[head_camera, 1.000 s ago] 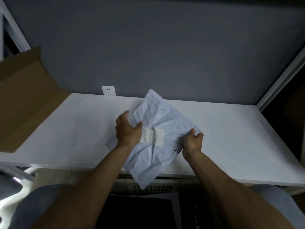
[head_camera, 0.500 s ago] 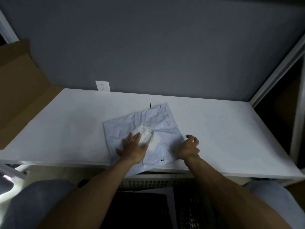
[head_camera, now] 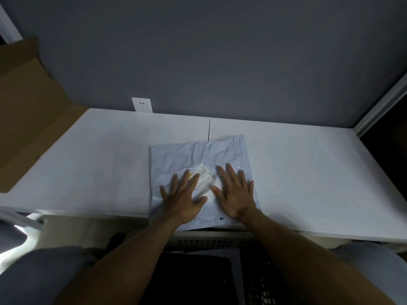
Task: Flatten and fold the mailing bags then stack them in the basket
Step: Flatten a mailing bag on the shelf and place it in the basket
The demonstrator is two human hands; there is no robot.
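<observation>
A crumpled pale grey mailing bag (head_camera: 193, 155) lies spread flat on the white table (head_camera: 99, 164), its near edge hanging slightly over the table's front. A white shipping label (head_camera: 204, 175) sits near its middle. My left hand (head_camera: 182, 199) and my right hand (head_camera: 234, 194) rest side by side on the bag's near half, palms down and fingers spread. Neither hand grips anything. Under the table's front edge a slatted white basket rim (head_camera: 209, 241) shows, with dark contents below it.
An open brown cardboard box (head_camera: 28, 111) leans at the left end of the table. A white wall socket (head_camera: 142, 104) sits on the grey wall behind. A white frame post (head_camera: 378, 106) bounds the right side. My knees show at the bottom corners.
The bag went from held up in both hands to lying flat on the table. Both hands let go and now press on it with open palms, the right hand having moved onto the bag.
</observation>
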